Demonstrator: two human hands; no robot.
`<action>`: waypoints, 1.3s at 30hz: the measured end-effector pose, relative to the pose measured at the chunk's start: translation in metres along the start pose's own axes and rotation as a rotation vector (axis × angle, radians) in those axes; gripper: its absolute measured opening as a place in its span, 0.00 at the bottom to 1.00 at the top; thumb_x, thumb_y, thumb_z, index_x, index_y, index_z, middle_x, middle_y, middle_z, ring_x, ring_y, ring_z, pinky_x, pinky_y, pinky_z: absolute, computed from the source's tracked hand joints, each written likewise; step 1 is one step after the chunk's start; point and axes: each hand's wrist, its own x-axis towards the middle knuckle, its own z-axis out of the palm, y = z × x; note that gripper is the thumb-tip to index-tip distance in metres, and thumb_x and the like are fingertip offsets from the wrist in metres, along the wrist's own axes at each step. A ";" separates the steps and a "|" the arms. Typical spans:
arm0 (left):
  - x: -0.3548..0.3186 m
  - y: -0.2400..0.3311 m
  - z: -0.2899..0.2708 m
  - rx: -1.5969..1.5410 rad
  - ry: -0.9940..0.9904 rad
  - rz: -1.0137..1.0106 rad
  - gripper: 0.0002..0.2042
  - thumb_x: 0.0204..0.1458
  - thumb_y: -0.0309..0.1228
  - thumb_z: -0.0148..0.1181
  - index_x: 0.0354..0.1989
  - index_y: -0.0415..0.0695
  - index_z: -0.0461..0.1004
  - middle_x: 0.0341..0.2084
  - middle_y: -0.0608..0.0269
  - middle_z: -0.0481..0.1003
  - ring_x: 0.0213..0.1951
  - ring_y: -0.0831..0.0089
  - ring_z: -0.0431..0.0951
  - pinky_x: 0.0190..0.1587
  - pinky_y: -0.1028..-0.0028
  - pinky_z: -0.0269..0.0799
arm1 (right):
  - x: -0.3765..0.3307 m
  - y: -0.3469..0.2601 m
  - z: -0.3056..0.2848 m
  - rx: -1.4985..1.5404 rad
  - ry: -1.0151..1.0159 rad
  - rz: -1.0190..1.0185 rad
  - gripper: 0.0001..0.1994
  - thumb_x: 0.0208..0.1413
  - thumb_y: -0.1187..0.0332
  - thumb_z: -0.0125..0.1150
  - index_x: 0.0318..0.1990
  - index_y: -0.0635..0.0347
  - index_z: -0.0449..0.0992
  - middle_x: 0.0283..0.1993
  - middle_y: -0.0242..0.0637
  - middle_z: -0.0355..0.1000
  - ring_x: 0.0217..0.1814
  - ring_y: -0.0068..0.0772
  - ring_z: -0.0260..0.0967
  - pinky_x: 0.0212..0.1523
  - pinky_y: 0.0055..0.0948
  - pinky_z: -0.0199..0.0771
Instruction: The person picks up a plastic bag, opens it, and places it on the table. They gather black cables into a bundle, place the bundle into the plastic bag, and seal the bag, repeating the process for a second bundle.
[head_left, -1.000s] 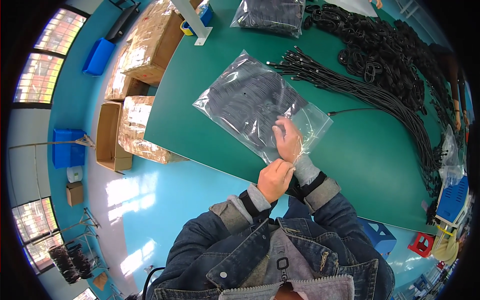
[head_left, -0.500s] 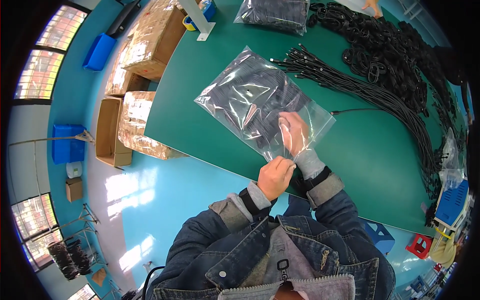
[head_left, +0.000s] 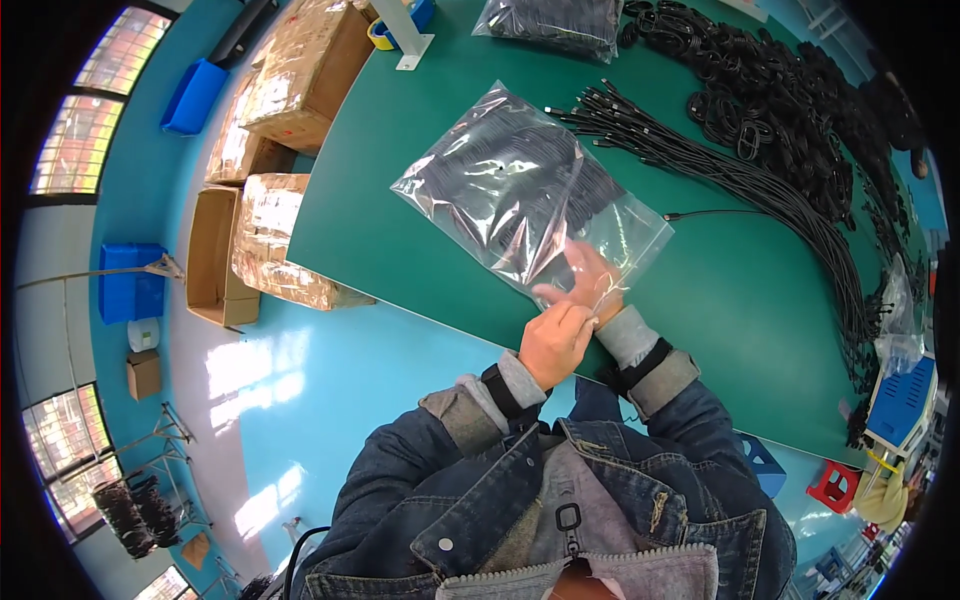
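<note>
A clear plastic bag [head_left: 500, 170] packed with rows of dark cables lies slanted on the green table, its unfilled end toward me. My left hand [head_left: 556, 343] is closed, pinching the near corner of the bag's plastic at the table's edge. Seen through the clear film near that end, my right hand [head_left: 588, 275] has its thumb and fingers apart. Whether it is inside the bag or underneath it, I cannot tell. A long bundle of black cables [head_left: 740, 175] lies just beyond the bag, with one cable end [head_left: 690, 215] sticking out toward it.
Another filled bag [head_left: 550, 25] lies at the far edge of the green table [head_left: 400, 260]. Heaped coiled black cables [head_left: 760, 90] cover the far right. A white metal post [head_left: 402, 35] stands far left, beside taped cardboard boxes [head_left: 300, 80] on the floor. A blue device [head_left: 900, 400] is at right.
My right hand's fingers have spread from a curled pose, the thumb now reaching toward my left hand. My left hand keeps its pinch. A hand at the far edge has gone from view.
</note>
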 end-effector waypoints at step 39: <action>0.162 0.105 0.154 -0.231 -0.356 -0.309 0.10 0.54 0.28 0.53 0.23 0.36 0.69 0.15 0.67 0.68 0.18 0.81 0.64 0.20 0.80 0.60 | 0.035 0.299 -0.276 -0.479 0.626 0.598 0.11 0.46 0.65 0.60 0.32 0.61 0.71 0.40 0.43 0.67 0.36 0.48 0.66 0.35 0.39 0.70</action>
